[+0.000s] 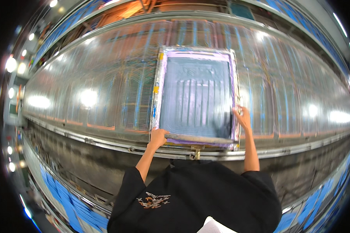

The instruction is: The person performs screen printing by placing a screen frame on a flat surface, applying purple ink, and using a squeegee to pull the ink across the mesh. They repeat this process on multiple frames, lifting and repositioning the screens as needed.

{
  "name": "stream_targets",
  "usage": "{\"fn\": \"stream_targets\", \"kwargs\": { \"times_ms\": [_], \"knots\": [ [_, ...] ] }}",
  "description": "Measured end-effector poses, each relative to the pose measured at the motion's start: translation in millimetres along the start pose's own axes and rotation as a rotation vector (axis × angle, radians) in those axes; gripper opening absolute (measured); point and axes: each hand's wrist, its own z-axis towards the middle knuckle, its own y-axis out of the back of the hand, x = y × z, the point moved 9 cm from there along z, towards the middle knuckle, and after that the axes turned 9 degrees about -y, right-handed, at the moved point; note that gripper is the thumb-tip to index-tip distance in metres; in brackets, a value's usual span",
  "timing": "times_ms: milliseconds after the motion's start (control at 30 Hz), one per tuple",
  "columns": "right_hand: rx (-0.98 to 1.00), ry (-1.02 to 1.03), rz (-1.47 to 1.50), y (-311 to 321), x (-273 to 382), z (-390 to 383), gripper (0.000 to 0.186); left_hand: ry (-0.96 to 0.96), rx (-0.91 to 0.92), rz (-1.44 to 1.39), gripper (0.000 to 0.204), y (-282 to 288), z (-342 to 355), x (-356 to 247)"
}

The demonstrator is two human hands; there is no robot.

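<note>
A screen printing frame (234, 70) lies on a long table in front of me, with purplish tape around its inner edge and a blue-grey mesh (198, 73) showing a pattern of long vertical bars. My left hand (158, 138) is closed at the frame's near left corner, its fingers touching the left end of a squeegee-like bar (202, 138) that lies across the near side. My right hand (243, 116) holds the frame's right side, a little above the near corner, with its fingertips over the edge. The undersides of both grips are hidden.
The long table (105, 77) has a shiny surface streaked with blue and orange lines. A metal rail (105, 143) runs along its near edge, with a small brass-coloured bracket (197, 153) below the frame. Blue-striped tables (66, 194) stand behind me and beyond the far side.
</note>
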Motion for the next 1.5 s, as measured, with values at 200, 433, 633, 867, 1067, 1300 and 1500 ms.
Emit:
{"fn": "stream_targets", "kwargs": {
  "times_ms": [200, 433, 633, 867, 1067, 1300, 1500],
  "knots": [
    [-0.200, -0.313, 0.309, 2.0, -118.3, 151.9, 0.054, 0.030, -0.068, -0.007, 0.042, -3.9, 2.4, -7.8],
    [-0.534, -0.007, 0.017, 3.4, -83.0, 141.8, 0.051, 0.046, -0.141, 0.025, 0.053, -37.7, -24.7, -2.7],
    [-0.758, 0.139, -0.198, 52.3, -43.3, 130.4, 0.051, 0.094, -0.006, -0.075, 0.070, -17.2, -28.6, -6.0],
    [-0.444, -0.214, 0.296, 61.2, 27.0, 86.4, 0.041, 0.036, -0.026, -0.098, 0.074, -5.1, -41.2, 6.0],
    [-0.632, -0.186, 0.072, 54.2, 46.7, 56.4, 0.043, 0.015, -0.051, -0.164, 0.071, 13.0, -59.5, 39.5],
    [-0.666, -0.307, -0.036, 46.9, 90.4, -7.7, 0.047, -0.102, -0.140, -0.277, 0.070, 51.3, -82.2, 104.0],
    [-0.816, -0.274, -0.220, 48.5, 116.8, -49.0, 0.046, -0.257, -0.130, -0.196, 0.069, 99.4, -97.6, 182.0]
  ]
}}
